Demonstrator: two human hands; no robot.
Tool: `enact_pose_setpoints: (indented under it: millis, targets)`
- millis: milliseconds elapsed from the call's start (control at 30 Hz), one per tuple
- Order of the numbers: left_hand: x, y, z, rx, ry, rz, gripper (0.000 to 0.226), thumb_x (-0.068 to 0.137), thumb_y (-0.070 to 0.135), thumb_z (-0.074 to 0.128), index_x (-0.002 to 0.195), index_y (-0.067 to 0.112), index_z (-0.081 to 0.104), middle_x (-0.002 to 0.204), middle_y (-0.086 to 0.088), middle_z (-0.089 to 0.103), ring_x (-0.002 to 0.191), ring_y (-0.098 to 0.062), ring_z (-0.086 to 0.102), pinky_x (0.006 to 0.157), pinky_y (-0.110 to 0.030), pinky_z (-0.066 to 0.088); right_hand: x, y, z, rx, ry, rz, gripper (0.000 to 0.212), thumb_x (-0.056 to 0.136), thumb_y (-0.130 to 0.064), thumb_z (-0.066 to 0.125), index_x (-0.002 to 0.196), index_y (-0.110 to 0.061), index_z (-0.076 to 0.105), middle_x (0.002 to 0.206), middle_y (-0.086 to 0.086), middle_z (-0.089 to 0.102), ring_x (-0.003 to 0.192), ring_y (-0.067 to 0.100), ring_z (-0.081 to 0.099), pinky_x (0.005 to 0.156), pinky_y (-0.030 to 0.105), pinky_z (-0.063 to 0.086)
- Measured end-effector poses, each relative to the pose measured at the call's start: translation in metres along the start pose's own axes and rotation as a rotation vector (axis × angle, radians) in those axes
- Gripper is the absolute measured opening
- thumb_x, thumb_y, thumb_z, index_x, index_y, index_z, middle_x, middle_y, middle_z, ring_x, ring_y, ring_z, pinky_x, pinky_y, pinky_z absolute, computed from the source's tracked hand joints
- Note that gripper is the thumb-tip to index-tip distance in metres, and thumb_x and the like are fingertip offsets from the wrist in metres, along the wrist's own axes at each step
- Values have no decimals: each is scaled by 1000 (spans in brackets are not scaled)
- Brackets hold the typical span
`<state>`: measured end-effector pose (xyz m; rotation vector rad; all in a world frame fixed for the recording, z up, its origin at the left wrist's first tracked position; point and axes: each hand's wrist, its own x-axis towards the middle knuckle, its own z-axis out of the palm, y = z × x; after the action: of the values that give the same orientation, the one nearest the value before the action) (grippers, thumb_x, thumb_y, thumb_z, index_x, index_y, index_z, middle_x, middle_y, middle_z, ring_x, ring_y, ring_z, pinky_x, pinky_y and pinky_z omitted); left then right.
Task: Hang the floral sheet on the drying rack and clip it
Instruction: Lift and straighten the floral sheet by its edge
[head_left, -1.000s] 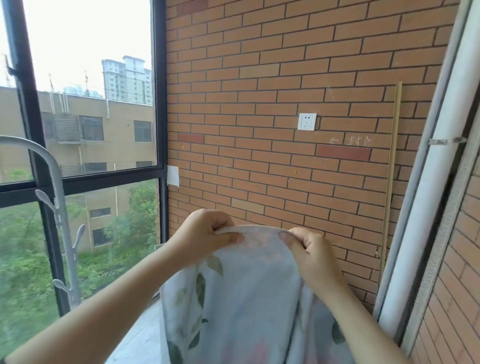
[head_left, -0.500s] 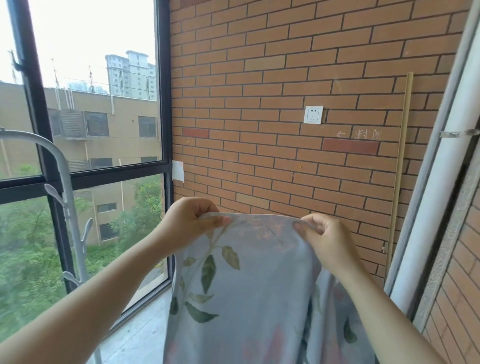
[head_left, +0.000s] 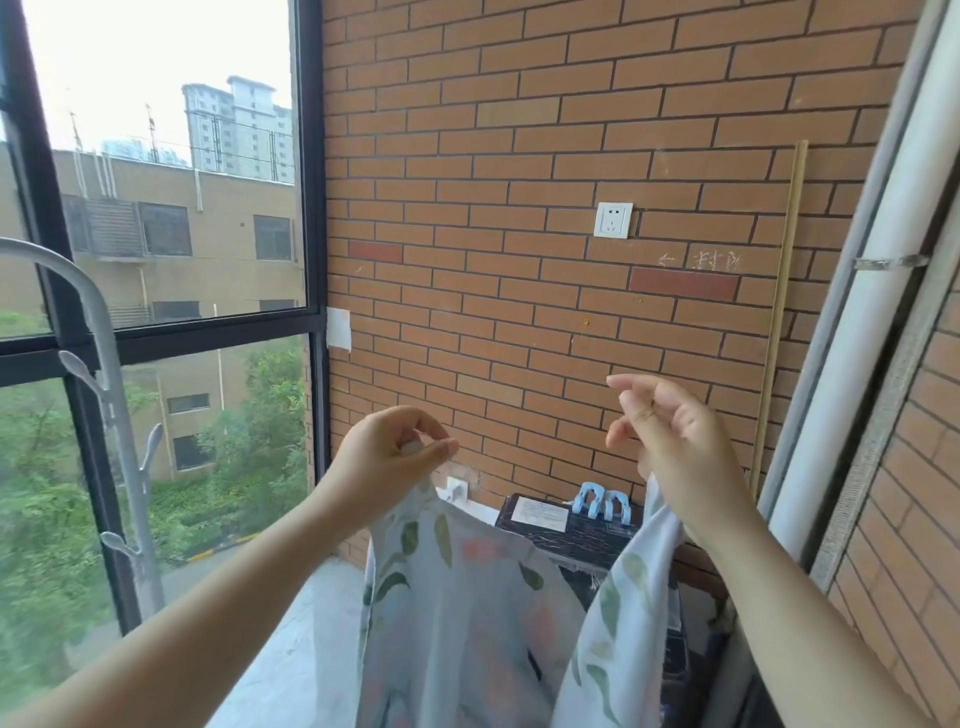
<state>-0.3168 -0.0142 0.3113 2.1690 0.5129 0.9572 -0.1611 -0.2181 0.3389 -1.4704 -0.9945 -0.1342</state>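
Floral sheet (head_left: 467, 623) hangs below hands; left hand (head_left: 389, 460) pinches edge, right hand (head_left: 675, 447) grips it.

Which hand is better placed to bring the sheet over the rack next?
Left, probably. The left hand pinches the sheet at its edge, and the rack stands on that side by the window. The right hand is farther off, upper fingers spread.

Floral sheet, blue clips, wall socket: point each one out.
floral sheet (head_left: 457, 623), head view, middle of its left hanging fold.
blue clips (head_left: 589, 498), head view, left clip's arch.
wall socket (head_left: 613, 220), head view, centre of its faceplate.
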Motion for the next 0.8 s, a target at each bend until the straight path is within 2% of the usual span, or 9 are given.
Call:
enact_pose_setpoints:
  millis: [67, 133, 200, 400, 533, 600, 667, 733, 800]
  targets:
    - [-5, 0, 8, -21, -60, 1, 12, 78, 36, 73, 77, 24, 71, 54, 16, 58, 50, -7, 50, 51, -14, 44, 1, -14, -3, 40, -16, -47, 20, 98, -26, 46, 107, -20, 64, 57, 0, 56, 51, 21, 42, 46, 25, 33]
    - [-11, 1, 20, -34, -144, -6, 11, 76, 38, 72, 79, 28, 73, 75, 16, 70, 70, -4, 63, 71, -20, 54, 4, -29, -6, 24, -35, -109, 22, 100, -25, 44, 107, -17, 64, 53, 1, 48, 51, 16, 42, 46, 23, 35]
    - [-17, 3, 36, -74, -235, -2, 10, 76, 38, 72, 82, 30, 73, 85, 17, 72, 79, 4, 64, 82, -21, 54, 8, -42, -9, -32, -53, -171, 23, 101, -23, 42, 107, -17, 63, 52, 0, 43, 48, 13, 39, 46, 23, 35]
    - [-26, 29, 82, -333, -397, 13, 17, 80, 35, 72, 96, 27, 76, 95, 20, 72, 92, 7, 64, 86, -14, 48, 17, -66, -20, -181, -70, -274, 23, 102, -20, 40, 107, -17, 62, 50, -6, 40, 48, 10, 40, 52, 20, 38]
    - [-28, 56, 103, -464, -529, 67, 20, 86, 34, 67, 103, 27, 74, 101, 16, 73, 96, 4, 65, 90, -17, 50, 18, -72, -23, -213, -81, -282, 22, 102, -20, 42, 106, -16, 63, 50, -8, 37, 49, 11, 38, 52, 19, 36]
    - [-32, 65, 112, -548, -618, 94, 14, 87, 32, 67, 98, 28, 75, 95, 9, 73, 89, -6, 66, 86, -25, 52, 19, -73, -26, -224, -60, -287, 21, 102, -20, 42, 105, -15, 63, 50, -9, 38, 49, 11, 39, 52, 17, 36]
    - [-36, 70, 121, -574, -646, 114, 13, 86, 32, 68, 85, 22, 74, 73, -2, 59, 67, -16, 51, 67, -31, 44, 18, -72, -32, -244, -26, -291, 22, 102, -19, 42, 104, -14, 63, 49, -10, 38, 49, 10, 39, 52, 16, 36]
    - [-38, 69, 127, -567, -665, 117, 23, 85, 29, 69, 79, 7, 69, 61, -1, 43, 54, -12, 34, 54, -22, 30, 17, -71, -39, -264, 14, -293, 22, 101, -17, 42, 103, -13, 64, 49, -10, 38, 48, 9, 39, 51, 16, 36]
    - [-38, 67, 130, -562, -692, 118, 24, 84, 21, 71, 82, -3, 67, 53, 12, 46, 46, -1, 34, 48, -11, 28, 15, -68, -46, -277, 56, -300, 22, 101, -16, 43, 102, -13, 64, 50, -8, 38, 48, 10, 40, 50, 17, 36]
